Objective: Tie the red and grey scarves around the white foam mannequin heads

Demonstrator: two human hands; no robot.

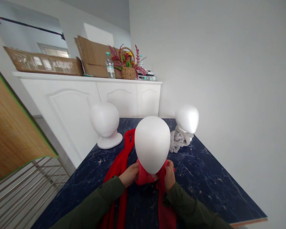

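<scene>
Currently pinching a red scarf in left hand and right hand, gathered at the neck of the nearest white dummy head. Just right of more red cloth on a dark table, with a grey scarf bunched under another head at back right.

Mannequin head, white, smooth, egg-shaped, narrow end down, above dark blue tabletop, scarf, pinkish red, thin cloth, bunched beneath the head, one length trailing toward the viewer.
</scene>
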